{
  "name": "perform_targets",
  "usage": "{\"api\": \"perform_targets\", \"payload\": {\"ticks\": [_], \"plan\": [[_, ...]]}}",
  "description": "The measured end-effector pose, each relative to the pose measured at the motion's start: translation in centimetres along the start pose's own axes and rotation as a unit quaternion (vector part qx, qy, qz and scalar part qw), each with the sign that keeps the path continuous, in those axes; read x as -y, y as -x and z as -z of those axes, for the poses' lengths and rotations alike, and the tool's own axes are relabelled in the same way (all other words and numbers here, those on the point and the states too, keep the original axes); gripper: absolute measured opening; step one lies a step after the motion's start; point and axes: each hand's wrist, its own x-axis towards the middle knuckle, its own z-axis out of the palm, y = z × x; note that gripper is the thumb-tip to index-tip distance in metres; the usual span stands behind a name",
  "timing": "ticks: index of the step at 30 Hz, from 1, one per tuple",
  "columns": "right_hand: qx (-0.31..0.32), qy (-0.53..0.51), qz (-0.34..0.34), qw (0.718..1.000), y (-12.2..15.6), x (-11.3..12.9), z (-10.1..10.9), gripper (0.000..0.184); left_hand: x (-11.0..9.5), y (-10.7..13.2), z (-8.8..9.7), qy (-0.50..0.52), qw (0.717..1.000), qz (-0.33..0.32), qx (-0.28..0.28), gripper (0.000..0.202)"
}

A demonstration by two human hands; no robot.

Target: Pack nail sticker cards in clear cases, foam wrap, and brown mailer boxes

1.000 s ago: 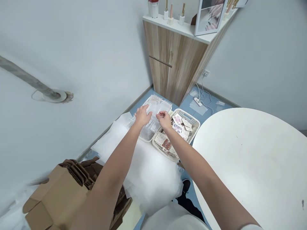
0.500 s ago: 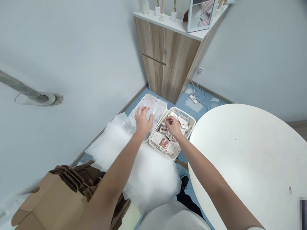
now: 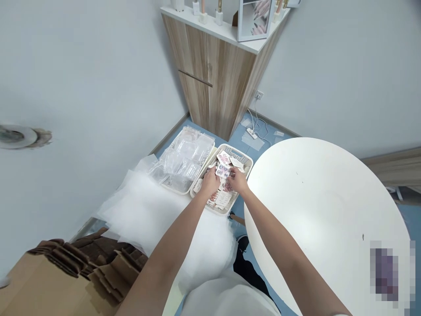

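Observation:
Both my hands reach into a cream plastic basket (image 3: 246, 159) on the floor that holds several small printed cards (image 3: 224, 157) with pink and red nail designs. My left hand (image 3: 209, 182) is curled over the cards at the basket's left side. My right hand (image 3: 237, 179) is beside it, fingers bent down among the cards. What each hand grips is hidden by the fingers. Left of the basket sits a tray of clear plastic bags (image 3: 184, 159).
A pile of white foam sheets (image 3: 154, 215) lies in front of the trays. Folded brown cardboard boxes (image 3: 66, 276) are at lower left. A round white table (image 3: 329, 215) fills the right. A wooden cabinet (image 3: 213, 74) stands in the corner, with a power strip (image 3: 252, 132) on the blue floor.
My left hand left the clear bags and moved right into the card basket beside my right hand. The head turned, so everything shifted left in the view.

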Motion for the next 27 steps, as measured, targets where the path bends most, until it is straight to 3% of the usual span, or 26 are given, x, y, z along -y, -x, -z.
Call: {"api": "perform_targets", "payload": {"ticks": [7, 13, 19, 27], "plan": [[-0.053, -0.136, -0.052, 0.988, 0.2, 1.1, 0.0, 0.041, -1.0, 0.7, -0.5, 0.009, 1.0, -0.003, -0.016, 0.046], [-0.055, -0.285, -0.065, 0.955, 3.9, 2.0, 3.2, 0.042, -3.8, 3.8, -1.4, 0.187, 0.978, 0.017, -0.09, 0.04], [-0.096, -0.311, -0.076, 0.943, 12.8, -0.5, 9.0, 0.037, -8.3, 10.4, -4.5, 0.354, 0.931, 0.051, -0.073, 0.034], [-0.123, -0.389, -0.061, 0.911, 27.3, -8.7, 16.0, 0.046, -13.1, 21.5, -11.2, 0.436, 0.887, 0.1, 0.118, 0.043]]}}
